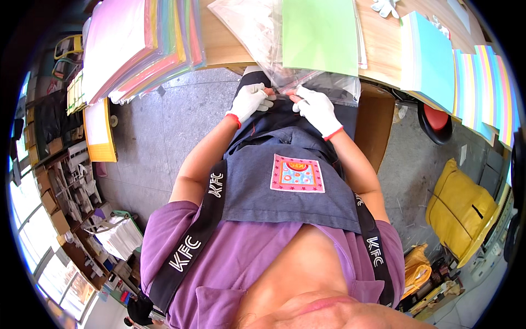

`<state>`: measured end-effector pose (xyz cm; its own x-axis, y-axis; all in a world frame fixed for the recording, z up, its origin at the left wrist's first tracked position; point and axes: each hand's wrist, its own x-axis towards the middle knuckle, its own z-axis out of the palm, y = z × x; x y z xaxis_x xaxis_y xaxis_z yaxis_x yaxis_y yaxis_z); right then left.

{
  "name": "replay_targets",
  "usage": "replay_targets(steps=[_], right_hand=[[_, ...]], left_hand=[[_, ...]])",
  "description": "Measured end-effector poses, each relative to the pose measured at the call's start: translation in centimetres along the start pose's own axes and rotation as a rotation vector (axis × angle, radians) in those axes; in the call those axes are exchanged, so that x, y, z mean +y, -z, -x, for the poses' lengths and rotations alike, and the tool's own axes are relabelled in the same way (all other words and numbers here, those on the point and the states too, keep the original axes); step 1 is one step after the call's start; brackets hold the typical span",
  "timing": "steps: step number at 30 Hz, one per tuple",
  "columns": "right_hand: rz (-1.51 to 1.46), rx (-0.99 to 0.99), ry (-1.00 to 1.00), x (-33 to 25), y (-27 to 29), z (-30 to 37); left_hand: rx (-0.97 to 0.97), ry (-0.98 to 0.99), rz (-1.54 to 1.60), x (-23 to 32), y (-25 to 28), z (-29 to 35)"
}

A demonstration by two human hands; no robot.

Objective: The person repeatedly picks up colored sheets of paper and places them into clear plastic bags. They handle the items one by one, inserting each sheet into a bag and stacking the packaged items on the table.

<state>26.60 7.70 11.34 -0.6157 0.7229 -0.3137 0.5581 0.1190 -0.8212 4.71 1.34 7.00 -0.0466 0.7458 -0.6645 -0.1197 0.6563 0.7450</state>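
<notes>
We see the plastic bag point(346, 89) in front of the person, at the near edge of the table point(380, 52); its lower part hangs over this edge, above the lap. The green paper point(319, 35) lies with the bag, but we cannot tell whether inside it or on top. The left hand point(251, 101) and the right hand point(316, 108) wear white gloves with red cuffs, and some fingertips come out bare. On both hands the fingers are curled, with thumb and finger closed on the near edge of the bag. The two hands are near each other but apart; the film is shiny there, so how firm the pinch is, we cannot say well.

To the left, a strip of wood shows between the bag and the coloured pile point(118, 46), which reaches the table edge. To the right, another strip divides the bag from the blue pile point(430, 60). Under the table's right part stands the brown box point(373, 123), near the right forearm. Grey floor point(159, 123) lies beside the left forearm.
</notes>
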Motion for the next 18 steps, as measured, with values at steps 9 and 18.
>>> replay_targets(steps=[9, 18], right_hand=[[0.689, 0.126, 0.383, -0.6, -3.7, -4.6], [-2.028, 0.392, 0.379, 11.4, 17.9, 9.5]], left_hand=[[-0.071, -0.012, 0.013, 1.6, 0.1, 0.6], [-0.056, -0.076, -0.263, 0.6, 1.0, 0.9]])
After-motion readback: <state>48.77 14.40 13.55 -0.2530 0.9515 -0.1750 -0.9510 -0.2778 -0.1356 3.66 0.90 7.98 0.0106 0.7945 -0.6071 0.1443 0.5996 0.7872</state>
